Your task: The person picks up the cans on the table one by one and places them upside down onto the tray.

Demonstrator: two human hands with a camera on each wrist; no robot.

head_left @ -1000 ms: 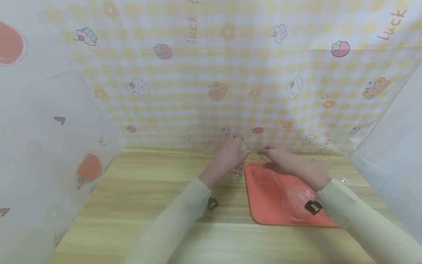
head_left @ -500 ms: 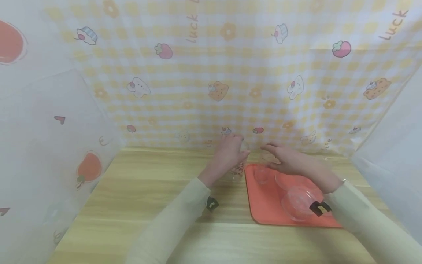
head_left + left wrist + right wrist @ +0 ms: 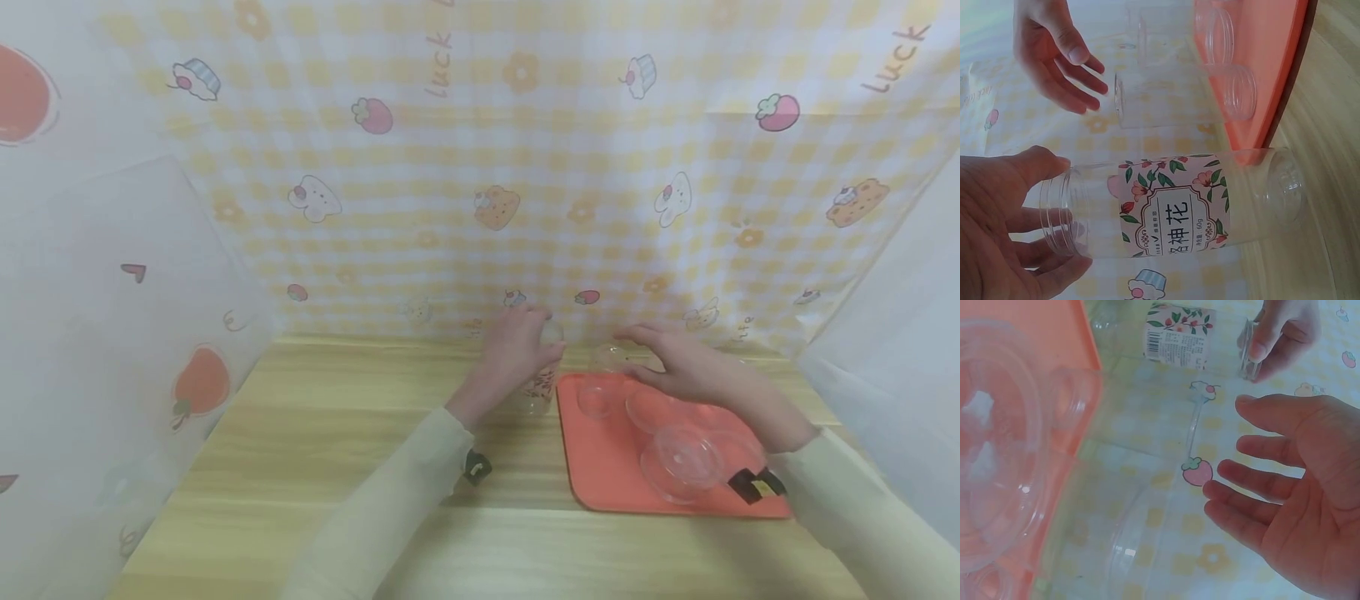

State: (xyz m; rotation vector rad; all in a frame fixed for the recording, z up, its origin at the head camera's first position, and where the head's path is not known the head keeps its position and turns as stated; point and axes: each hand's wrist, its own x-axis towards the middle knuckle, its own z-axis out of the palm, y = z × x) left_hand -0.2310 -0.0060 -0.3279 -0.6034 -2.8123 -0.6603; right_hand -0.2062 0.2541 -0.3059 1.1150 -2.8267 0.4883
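My left hand (image 3: 513, 350) grips a clear plastic jar (image 3: 1172, 206) round its threaded neck. A floral label with printed characters wraps the jar, which stands upright on the table just left of the orange-red tray (image 3: 600, 483). My right hand (image 3: 686, 362) hovers over the tray's back part, fingers spread and holding nothing. In the left wrist view an unlabelled clear jar (image 3: 1179, 97) stands on the tray, between the labelled jar and my right hand (image 3: 1054, 53). In the right wrist view the right palm (image 3: 1322, 487) faces the clear containers.
Several more clear containers share the tray, among them a wide round one (image 3: 678, 462) near its front edge. The wooden table (image 3: 360, 417) ends at a yellow checked cloth (image 3: 450, 242) behind, with white cloth (image 3: 112, 333) at the left side.
My right hand has moved right, away from the left hand and the unlabelled jar, uncovering more of the tray. The left hand keeps its grip on the labelled jar, nearly still.
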